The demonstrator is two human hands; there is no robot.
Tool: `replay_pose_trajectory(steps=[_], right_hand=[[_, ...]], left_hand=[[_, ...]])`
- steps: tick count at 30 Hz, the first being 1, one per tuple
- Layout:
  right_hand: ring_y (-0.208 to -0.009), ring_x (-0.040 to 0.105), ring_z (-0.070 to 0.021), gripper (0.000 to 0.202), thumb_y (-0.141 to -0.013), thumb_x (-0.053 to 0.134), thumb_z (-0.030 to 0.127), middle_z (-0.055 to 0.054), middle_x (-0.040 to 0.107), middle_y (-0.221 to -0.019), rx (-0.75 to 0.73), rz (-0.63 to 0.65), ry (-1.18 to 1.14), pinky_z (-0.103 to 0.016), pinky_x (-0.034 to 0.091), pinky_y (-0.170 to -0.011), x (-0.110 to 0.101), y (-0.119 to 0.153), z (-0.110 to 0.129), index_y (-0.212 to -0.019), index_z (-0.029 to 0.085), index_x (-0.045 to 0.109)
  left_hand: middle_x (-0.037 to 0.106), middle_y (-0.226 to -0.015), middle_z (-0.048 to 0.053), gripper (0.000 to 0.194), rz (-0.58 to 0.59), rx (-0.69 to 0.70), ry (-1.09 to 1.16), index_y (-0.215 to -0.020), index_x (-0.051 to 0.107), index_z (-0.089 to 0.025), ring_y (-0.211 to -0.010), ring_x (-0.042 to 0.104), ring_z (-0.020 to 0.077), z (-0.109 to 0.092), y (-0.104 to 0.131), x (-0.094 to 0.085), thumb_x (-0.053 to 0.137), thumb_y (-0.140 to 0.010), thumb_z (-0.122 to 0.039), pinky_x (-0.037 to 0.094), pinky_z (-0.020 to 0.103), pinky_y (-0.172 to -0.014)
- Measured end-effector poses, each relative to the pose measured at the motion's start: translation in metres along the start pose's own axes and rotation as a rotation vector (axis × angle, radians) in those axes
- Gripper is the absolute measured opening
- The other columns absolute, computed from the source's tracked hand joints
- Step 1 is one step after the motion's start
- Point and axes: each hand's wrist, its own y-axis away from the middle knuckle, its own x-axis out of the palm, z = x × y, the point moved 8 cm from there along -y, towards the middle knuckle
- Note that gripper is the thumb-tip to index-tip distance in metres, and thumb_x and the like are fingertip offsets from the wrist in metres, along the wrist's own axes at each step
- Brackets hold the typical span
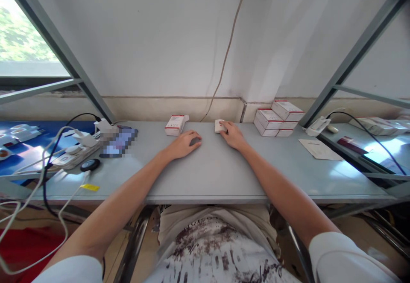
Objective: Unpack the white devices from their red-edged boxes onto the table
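A pale wall (160,39) stands behind the grey counter (208,178), and a thin cable (229,46) hangs down it to the back edge. Near the counter's back right corner is a stack (278,120) of white boxes with red trim, one of them lying higher than the rest. Towards the left edge, a white power strip (72,157) lies aslant with plugs in it. The left hand (184,144) rests on the counter left of the middle, its fingers curved and the thumb set apart from them, with nothing between. The right hand (233,135) reaches close to the back edge, right of the middle. A sheet of paper (320,149) lies flat towards the right edge. A phone (119,143), partly pixelated, is just right of the power strip. A white box (174,125), a flap sticking out at its right, sits near the back edge, just beyond the left hand. A black disc (90,164) lies nearer the front left corner. Smallest is the white block (218,126) near the middle of the back edge, its right end pinched between the right hand's thumb and fingers.
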Motion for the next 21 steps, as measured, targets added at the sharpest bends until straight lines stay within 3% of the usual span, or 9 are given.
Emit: replay_pose_trajectory(steps=[21], right_hand=[[-0.138,0.062,-0.0325,0.052,-0.103,0.063,0.022,-0.014,0.066,-0.15,0.004,0.015,0.004,-0.051,0.048,-0.122,-0.0002,-0.0002,-0.0006,-0.155,0.024,0.063]], left_hand=[[0.067,-0.141,0.012,0.043,0.008,0.016,-0.016,-0.129,0.07,-0.024,-0.135,0.064,0.0312,0.0007,-0.0002,0.0011,0.049,-0.109,-0.055,0.048,0.051,-0.123]])
